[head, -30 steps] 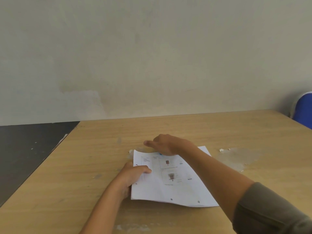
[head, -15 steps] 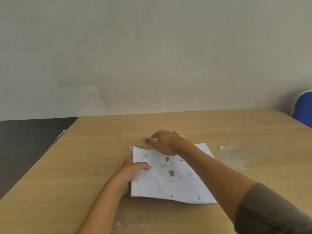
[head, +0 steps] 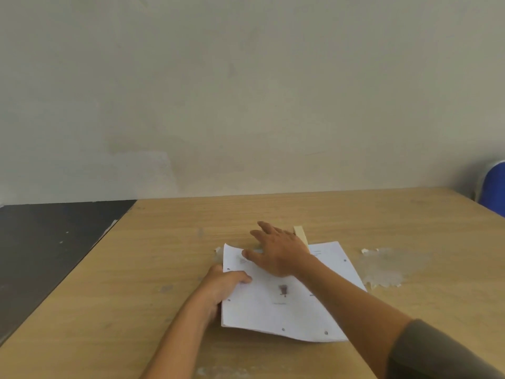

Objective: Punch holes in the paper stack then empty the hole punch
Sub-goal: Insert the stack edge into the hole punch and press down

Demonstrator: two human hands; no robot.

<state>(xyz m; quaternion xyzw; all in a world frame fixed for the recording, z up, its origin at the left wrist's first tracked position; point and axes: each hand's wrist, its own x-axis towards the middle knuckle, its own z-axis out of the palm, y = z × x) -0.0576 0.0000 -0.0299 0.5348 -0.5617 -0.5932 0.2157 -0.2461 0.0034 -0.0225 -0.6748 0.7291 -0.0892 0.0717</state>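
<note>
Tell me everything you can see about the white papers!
The white stack of printed paper sheets lies flat on the scuffed wooden table, with a small dark picture mid-page and punched holes along several edges. Its far left corner curls up. The left hand pinches the left edge; the right hand spreads over the far end.

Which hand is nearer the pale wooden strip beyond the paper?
Right. The right hand lies right beside the wooden strip, partly covering it; the left hand grips the paper stack's left edge, farther back.
</note>
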